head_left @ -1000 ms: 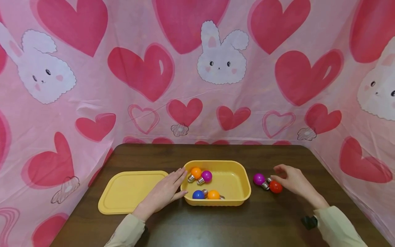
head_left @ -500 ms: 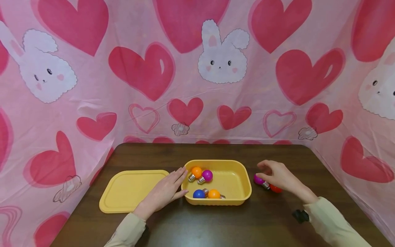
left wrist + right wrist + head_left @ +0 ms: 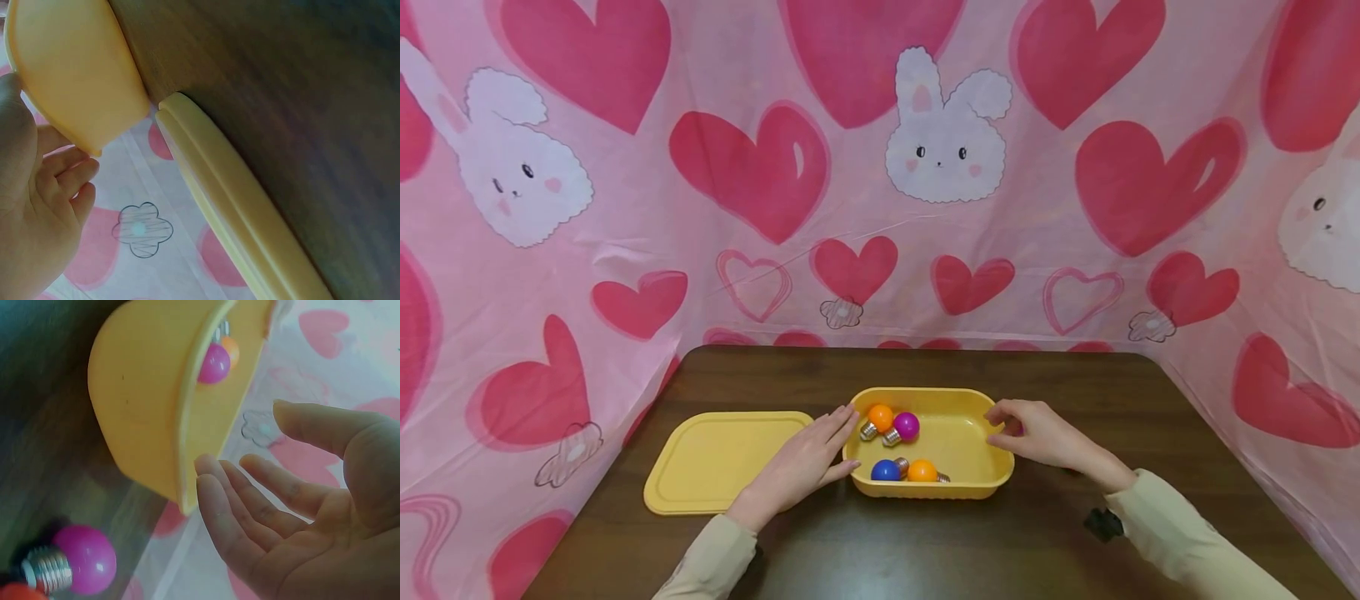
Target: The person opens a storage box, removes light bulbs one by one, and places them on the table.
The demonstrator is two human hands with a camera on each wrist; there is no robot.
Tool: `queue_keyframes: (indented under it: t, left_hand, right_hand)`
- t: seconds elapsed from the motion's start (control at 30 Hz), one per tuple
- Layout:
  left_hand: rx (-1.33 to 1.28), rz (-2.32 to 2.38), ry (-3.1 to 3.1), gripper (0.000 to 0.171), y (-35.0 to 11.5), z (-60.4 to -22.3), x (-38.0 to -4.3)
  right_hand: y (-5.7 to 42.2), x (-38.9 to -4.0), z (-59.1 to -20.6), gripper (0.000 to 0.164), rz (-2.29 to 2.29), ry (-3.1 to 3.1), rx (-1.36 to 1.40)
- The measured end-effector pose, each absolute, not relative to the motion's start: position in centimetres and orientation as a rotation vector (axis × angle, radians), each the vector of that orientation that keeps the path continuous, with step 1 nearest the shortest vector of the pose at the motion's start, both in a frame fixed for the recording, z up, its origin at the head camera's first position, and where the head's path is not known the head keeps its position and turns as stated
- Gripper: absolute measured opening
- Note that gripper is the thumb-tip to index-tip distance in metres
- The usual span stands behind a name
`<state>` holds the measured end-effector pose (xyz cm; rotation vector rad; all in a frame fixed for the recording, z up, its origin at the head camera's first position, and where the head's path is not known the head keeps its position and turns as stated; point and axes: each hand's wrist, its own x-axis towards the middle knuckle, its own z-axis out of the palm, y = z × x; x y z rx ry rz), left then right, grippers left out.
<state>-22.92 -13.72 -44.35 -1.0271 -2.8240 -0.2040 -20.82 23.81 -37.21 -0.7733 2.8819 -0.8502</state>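
A: How does the yellow container [image 3: 929, 492] lie?
B: Left to right along its long axis on the tabletop [image 3: 850, 550]; inside, the far orange bulb [image 3: 881, 417] and inner purple bulb [image 3: 907, 426] aim their bases near-left; the blue bulb [image 3: 886, 471] and near orange bulb [image 3: 922, 472] aim theirs roughly right.
A: And the hands?
B: The left hand [image 3: 801, 457] touches the container's left end, fingers extended; the right hand [image 3: 1037, 431], loosely spread and holding nothing, is at the right rim; contact there I cannot tell.
A: Anything obscured?
B: The right hand nearly covers the outer purple bulb [image 3: 87, 559], right of the container, from the head view; the right wrist view cuts off the red bulb [image 3: 22, 592] beside it.
A: Room?
B: A narrow gap before the lid [image 3: 722, 454] at left; more tabletop far and near.
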Motion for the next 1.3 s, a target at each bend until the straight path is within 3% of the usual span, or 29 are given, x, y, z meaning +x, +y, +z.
queue_keyframes:
  t: [1.3]
  left_hand:
    - [-1.025, -0.182, -2.814, 0.074, -13.7, -44.7, -23.2]
  right_hand:
    - [16.4, -22.8, -41.5, 0.028, -0.869, 2.482, -0.777]
